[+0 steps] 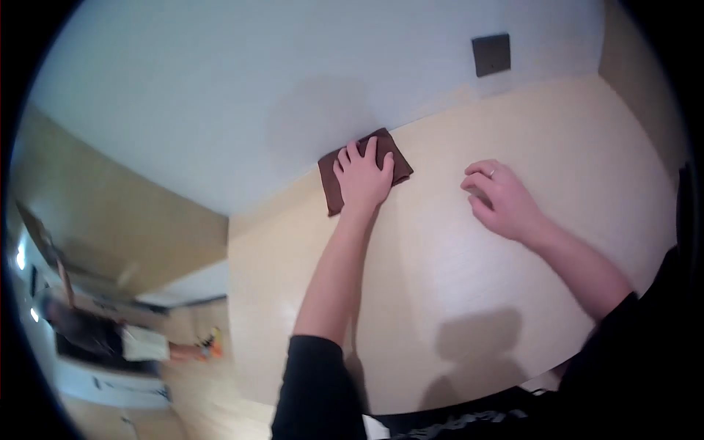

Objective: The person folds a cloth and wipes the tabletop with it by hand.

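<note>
A folded dark brown cloth [333, 187] lies on the pale wooden tabletop [433, 242], its far edge against the wall. On top of it rests my left hand [364, 178], palm down, fingers spread and pressing the cloth flat. To the right, my right hand [506, 202] is over the tabletop with its fingers loosely bent and the thumb apart. Nothing shows in it, and a ring is on one finger. I cannot tell whether this hand touches the surface.
A pale wall [220, 95] runs along the tabletop's back edge, with a dark square socket plate [491, 55] on it. Wooden panels [645, 95] border the right side. At the far left, beyond the table's edge, another person [95, 334] stands on the wooden floor.
</note>
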`<state>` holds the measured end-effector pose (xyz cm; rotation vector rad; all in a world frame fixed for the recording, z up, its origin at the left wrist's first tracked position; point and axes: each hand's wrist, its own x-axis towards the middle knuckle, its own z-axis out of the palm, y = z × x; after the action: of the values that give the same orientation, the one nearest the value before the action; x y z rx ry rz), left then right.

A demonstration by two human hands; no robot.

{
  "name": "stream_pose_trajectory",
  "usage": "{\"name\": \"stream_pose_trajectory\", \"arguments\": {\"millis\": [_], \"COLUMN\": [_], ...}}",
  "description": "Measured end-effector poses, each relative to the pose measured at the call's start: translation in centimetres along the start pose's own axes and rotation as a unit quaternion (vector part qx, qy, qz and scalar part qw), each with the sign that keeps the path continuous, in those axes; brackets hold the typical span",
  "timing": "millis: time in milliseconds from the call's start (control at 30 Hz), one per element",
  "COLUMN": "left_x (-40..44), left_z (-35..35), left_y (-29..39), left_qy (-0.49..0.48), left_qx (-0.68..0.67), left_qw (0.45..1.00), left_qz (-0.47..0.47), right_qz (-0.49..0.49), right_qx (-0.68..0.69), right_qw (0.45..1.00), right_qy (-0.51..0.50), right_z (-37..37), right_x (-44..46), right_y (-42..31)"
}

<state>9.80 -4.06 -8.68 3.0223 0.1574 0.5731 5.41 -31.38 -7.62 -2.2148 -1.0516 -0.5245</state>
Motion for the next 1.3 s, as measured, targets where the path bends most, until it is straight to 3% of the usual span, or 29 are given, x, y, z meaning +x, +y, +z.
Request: {"name": "stream_pose_trajectory", "arguments": {"millis": [200, 367, 533, 600, 733, 800, 900, 1033, 1100, 1300], "left_x": [-0.5, -3.2, -15.5, -21.9, -30.8, -32.7, -33.7, -32.2, -31.2, -22.1], "left_z": [-0.9, -3.7, -9.0, -12.6, -17.0, -17.7, -17.9, -18.3, -18.0, -13.0], "left_y": [0.7, 1.3, 2.6, 3.0, 4.0, 3.9, 3.9, 3.8, 2.7, -1.7], "left_qy": [-0.006, -0.037, -0.049, -0.073, -0.151, -0.132, -0.112, -0.129, -0.143, -0.084], "left_qx": [-0.043, -0.012, -0.013, -0.016, -0.029, -0.056, -0.081, -0.080, -0.077, -0.022], "left_qw": [0.998, 0.999, 0.989, 0.987, 0.985, 0.989, 0.990, 0.988, 0.984, 0.991], "left_qz": [-0.034, 0.021, 0.140, 0.144, 0.083, 0.021, -0.019, 0.032, 0.071, 0.099], "right_qz": [0.023, 0.037, 0.016, 0.015, 0.034, 0.005, 0.082, 0.003, 0.054, 0.059], "right_qx": [0.034, 0.048, 0.039, 0.026, 0.037, 0.032, 0.073, 0.009, 0.031, 0.040], "right_qw": [0.999, 0.998, 0.999, 1.000, 0.998, 0.999, 0.994, 1.000, 0.998, 0.997], "right_qy": [-0.003, 0.016, 0.005, 0.006, 0.022, 0.027, 0.001, -0.013, -0.004, -0.008], "right_z": [-1.3, -1.7, -1.9, -1.5, -1.2, -0.7, -1.0, -1.1, -0.5, -1.6], "right_x": [1.0, 3.5, 3.9, 3.7, 3.5, 3.2, 3.1, 3.6, 3.1, 2.8], "right_y": [-0.2, 0.7, 1.1, 1.2, 1.0, 1.4, 0.2, 1.5, 1.0, 0.5]}}
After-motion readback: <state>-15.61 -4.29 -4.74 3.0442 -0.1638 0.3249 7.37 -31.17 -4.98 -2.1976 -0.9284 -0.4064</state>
